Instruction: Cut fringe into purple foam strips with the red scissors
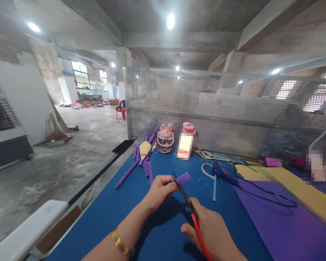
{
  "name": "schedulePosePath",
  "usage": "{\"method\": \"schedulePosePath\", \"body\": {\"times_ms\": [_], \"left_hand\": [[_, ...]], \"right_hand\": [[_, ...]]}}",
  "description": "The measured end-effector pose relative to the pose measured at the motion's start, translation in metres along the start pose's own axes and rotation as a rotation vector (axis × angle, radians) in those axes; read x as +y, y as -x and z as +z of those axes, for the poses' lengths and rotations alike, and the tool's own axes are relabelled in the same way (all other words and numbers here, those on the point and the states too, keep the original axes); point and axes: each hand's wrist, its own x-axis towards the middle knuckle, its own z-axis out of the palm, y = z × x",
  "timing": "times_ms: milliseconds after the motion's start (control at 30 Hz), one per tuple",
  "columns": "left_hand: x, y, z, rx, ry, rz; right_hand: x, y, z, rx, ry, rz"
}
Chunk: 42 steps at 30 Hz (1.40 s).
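Between the fingers and thumb of my left hand is a small purple strip, its free end sticking out to the right. My right hand is wrapped around a pair of scissors with red handles. Their dark blades reach up to the strip, right beside my left fingertips. Whether the blades touch the strip I cannot tell. Beyond my left hand lies a craft piece with purple braided strands and a yellow diamond-shaped part.
A blue glue gun with a clear stick lies to the right, beside purple sheet material and yellow sheet material. Two pink bottles stand at the back, before a perforated metal screen. A white stool is at left.
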Motion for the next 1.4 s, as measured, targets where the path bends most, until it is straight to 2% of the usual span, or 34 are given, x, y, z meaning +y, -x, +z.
{"method": "schedulePosePath", "body": {"times_ms": [500, 800, 933, 1067, 1233, 1333, 1400], "left_hand": [[0.001, 0.001, 0.0, -0.013, 0.008, -0.01], [0.002, 0.0, 0.0, -0.006, 0.021, -0.02], [0.0, 0.0, -0.001, -0.018, 0.032, -0.034], [0.001, 0.0, -0.001, -0.014, 0.01, -0.067], [0.001, 0.0, 0.0, 0.017, -0.019, -0.103], [0.0, 0.0, -0.001, 0.023, -0.02, -0.104], [-0.001, 0.0, -0.001, 0.022, -0.016, -0.095]], "right_hand": [[0.002, -0.002, 0.001, 0.005, -0.046, 0.023], [0.002, 0.0, 0.0, -0.038, -0.143, 0.042], [0.0, -0.001, -0.005, -0.062, -0.274, 0.065], [-0.001, -0.003, -0.012, -0.12, -0.564, 0.063], [0.0, -0.003, -0.007, -0.161, -0.84, 0.134], [0.001, -0.003, -0.003, -0.183, -0.897, 0.144], [0.001, -0.003, -0.003, -0.171, -0.84, 0.134]]}}
